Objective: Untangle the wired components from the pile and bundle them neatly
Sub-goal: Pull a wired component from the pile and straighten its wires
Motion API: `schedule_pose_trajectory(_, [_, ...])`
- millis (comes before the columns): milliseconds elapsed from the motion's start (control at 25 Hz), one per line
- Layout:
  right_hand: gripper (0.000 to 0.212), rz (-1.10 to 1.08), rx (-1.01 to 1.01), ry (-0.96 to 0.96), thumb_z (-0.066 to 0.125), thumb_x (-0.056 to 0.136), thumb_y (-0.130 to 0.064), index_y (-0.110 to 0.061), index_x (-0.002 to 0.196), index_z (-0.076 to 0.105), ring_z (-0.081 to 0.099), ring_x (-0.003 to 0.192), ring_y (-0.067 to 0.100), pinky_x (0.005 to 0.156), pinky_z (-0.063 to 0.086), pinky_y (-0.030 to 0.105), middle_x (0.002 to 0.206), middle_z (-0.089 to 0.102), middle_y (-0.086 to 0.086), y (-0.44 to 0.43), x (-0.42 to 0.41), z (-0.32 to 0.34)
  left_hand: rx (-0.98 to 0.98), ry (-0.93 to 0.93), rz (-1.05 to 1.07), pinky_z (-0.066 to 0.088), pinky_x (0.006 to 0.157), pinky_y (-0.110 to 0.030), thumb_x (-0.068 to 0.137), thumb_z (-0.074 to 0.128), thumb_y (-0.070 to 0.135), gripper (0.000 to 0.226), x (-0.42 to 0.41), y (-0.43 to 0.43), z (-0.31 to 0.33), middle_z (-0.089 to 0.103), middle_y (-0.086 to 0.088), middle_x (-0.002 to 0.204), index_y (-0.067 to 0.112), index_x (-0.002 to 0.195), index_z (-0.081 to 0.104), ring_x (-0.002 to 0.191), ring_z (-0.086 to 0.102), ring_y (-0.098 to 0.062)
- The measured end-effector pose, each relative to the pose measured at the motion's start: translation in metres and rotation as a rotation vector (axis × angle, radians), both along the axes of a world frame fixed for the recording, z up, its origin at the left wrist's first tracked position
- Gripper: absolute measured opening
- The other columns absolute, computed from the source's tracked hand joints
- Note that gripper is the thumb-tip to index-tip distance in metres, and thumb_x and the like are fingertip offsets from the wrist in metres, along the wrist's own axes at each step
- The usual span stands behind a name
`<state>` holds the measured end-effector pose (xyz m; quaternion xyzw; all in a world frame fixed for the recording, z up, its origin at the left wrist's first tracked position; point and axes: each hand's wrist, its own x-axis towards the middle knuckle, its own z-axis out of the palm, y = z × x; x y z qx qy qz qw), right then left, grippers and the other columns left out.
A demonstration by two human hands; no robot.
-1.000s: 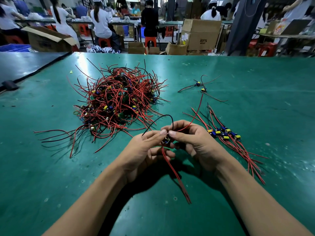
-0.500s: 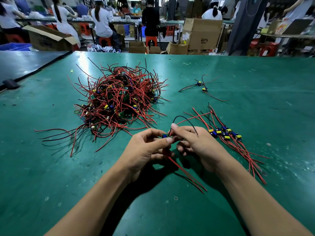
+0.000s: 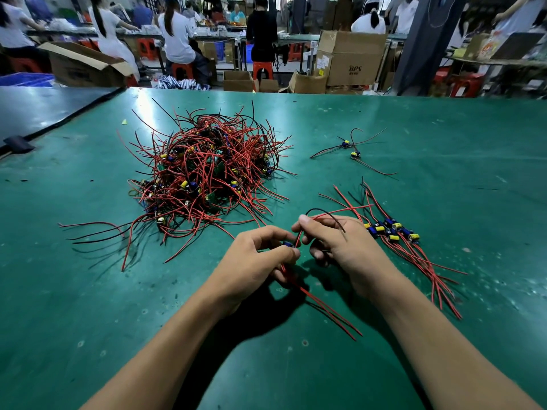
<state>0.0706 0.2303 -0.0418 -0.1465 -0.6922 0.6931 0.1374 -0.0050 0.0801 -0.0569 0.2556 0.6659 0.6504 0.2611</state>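
Note:
A tangled pile (image 3: pixel 204 173) of red and black wires with small yellow and blue components lies on the green table (image 3: pixel 444 149), left of centre. My left hand (image 3: pixel 251 261) pinches one wired component (image 3: pixel 288 244) at its blue body; its red leads trail toward me. My right hand (image 3: pixel 340 244) pinches that component's upper red and black wires, which curl over my knuckles. To the right of my right hand lies a sorted bundle (image 3: pixel 393 232) of several components, leads side by side. Two loose components (image 3: pixel 350 149) lie farther back.
A black mat (image 3: pixel 38 110) adjoins the table at the far left, with a dark clip (image 3: pixel 17 143) on its edge. Beyond the table's far edge stand cardboard boxes (image 3: pixel 352 60), red stools and seated people at other benches.
My hands drew slightly apart. The right hand slid up along the wires, which now bend over to the right above it. The lower red leads swung to the right.

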Motion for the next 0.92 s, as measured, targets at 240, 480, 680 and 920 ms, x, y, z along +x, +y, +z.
schedule_pose_trajectory(240, [0.016, 0.055, -0.141, 0.021, 0.073, 0.084, -0.019, -0.006, 0.091, 0.071, 0.047, 0.047, 0.009, 0.043, 0.039, 0.017, 0.070, 0.066, 0.003, 0.0012, -0.0022, -0.0002, 0.045, -0.140, -0.053, 0.051, 0.052, -0.022, 0.091, 0.063, 0.011, 0.011, 0.0021, 0.0023, 0.0047, 0.071, -0.009, 0.075, 0.011, 0.082, 0.069, 0.060, 0.064, -0.017])
schedule_pose_trajectory(480, [0.026, 0.116, -0.058, 0.009, 0.078, 0.073, -0.035, -0.010, 0.079, 0.073, 0.044, 0.048, 0.011, 0.045, 0.037, 0.017, 0.071, 0.069, 0.007, 0.0043, 0.0008, 0.0002, 0.059, -0.166, -0.051, 0.049, 0.054, -0.021, 0.089, 0.066, 0.013, 0.012, 0.0011, -0.0013, 0.0030, 0.068, -0.015, 0.067, 0.006, 0.082, 0.073, 0.056, 0.063, -0.019])
schedule_pose_trajectory(680, [0.026, 0.031, -0.125, -0.033, 0.071, 0.086, -0.036, -0.011, 0.077, 0.075, 0.043, 0.045, 0.010, 0.044, 0.036, 0.016, 0.065, 0.064, 0.002, 0.0038, -0.0003, 0.0020, 0.021, -0.103, -0.104, 0.047, 0.058, -0.023, 0.089, 0.067, 0.014, 0.014, 0.0010, -0.0025, 0.0036, 0.068, -0.013, 0.066, 0.010, 0.078, 0.073, 0.059, 0.060, -0.018])
schedule_pose_trajectory(920, [0.032, -0.057, -0.246, -0.049, 0.067, 0.092, -0.032, -0.009, 0.069, 0.068, 0.034, 0.034, 0.007, 0.037, 0.026, 0.015, 0.052, 0.051, -0.001, 0.0026, -0.0039, 0.0022, -0.018, -0.021, -0.127, 0.048, 0.059, -0.021, 0.090, 0.064, 0.009, 0.011, 0.0049, -0.0026, 0.0051, 0.069, -0.010, 0.066, 0.004, 0.081, 0.070, 0.059, 0.060, -0.015])
